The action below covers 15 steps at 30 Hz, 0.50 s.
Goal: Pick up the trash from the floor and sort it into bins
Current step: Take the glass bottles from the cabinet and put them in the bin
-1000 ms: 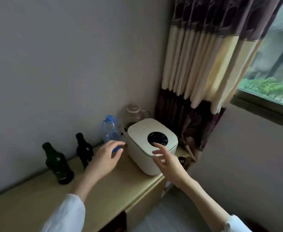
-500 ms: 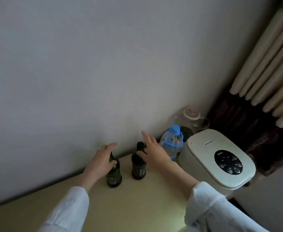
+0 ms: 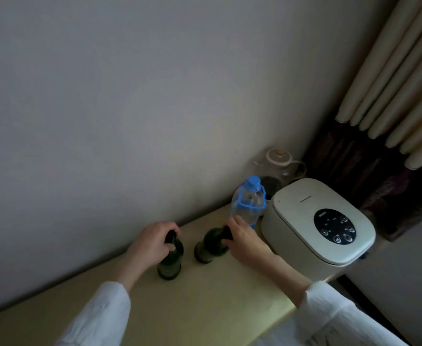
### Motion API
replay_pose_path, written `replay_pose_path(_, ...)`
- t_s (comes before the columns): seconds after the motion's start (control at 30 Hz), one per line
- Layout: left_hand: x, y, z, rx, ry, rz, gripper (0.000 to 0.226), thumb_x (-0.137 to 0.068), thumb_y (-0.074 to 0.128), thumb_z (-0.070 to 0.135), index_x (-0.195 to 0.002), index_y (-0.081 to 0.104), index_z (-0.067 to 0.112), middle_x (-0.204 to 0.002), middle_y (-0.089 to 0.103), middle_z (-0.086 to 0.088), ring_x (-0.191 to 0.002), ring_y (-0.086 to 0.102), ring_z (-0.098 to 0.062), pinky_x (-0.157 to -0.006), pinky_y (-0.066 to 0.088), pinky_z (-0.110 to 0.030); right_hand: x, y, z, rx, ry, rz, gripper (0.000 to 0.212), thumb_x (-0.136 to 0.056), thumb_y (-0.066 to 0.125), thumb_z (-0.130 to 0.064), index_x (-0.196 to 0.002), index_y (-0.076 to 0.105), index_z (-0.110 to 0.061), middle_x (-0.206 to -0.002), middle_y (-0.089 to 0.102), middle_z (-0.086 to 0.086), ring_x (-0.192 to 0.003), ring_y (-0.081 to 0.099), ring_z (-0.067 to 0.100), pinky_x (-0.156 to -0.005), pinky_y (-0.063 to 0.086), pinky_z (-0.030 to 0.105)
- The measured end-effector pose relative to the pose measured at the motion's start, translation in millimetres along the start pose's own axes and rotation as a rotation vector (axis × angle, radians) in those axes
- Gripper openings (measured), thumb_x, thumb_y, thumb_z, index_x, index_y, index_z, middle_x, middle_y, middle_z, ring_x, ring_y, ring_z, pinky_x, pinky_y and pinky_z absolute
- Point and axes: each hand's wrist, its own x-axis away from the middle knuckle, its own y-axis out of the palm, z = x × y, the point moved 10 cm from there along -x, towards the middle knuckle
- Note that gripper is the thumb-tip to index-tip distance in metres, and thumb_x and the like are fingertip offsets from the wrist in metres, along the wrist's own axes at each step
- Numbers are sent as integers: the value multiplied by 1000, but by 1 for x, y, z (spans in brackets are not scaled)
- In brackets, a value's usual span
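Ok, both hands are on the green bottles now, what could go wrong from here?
1. The right hand grips its green bottle by the neck, and that bottle already tilts; a loose hold could let the glass slip and roll.
2. The plastic water bottle stands right behind that hand, so lifting could knock it over.
3. The left hand also holds its bottle only at the top, so it may swing on lifting.

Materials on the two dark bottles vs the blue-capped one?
Left dark bottle and right dark bottle: likely dark green glass, glossy, with soft highlights. Blue-capped bottle: clear thin plastic, see-through wall, blue plastic cap and carry strap.
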Motion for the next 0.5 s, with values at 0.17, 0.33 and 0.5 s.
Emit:
replay_pose_path(0.17, 7, 15, 83, -30, 108, -156, 29, -76, 73, 16, -98, 61, 30, -102, 58, 8, -100, 54, -12, -85, 46, -27, 93, -51, 61, -56, 70, 166, 26, -86, 62, -21, -109, 56, -13, -102, 49, -3, -96, 54, 18, -75, 37, 16)
replay_pose_path(0.33, 34, 59, 197, -94, 283, -237, 30, -72, 76, 17, -96, 62, 28, -95, 60, 14, -95, 55, -5, -83, 43, -21, 203, -94, 124, -68, 167, 290, 29, -85, 66, -27, -110, 58, -14, -105, 53, 0, -98, 53, 18, -84, 46, 27)
replay_pose_path(0.5, 84, 135, 314, -145, 388, -269, 27, -74, 75, 20, -94, 61, 32, -99, 60, 9, -98, 55, -9, -84, 46, -27, 342, -118, 212, -72, 310, 416, 30, -83, 67, -34, -104, 58, -14, -94, 44, -5, -93, 54, 20, -79, 40, 24)
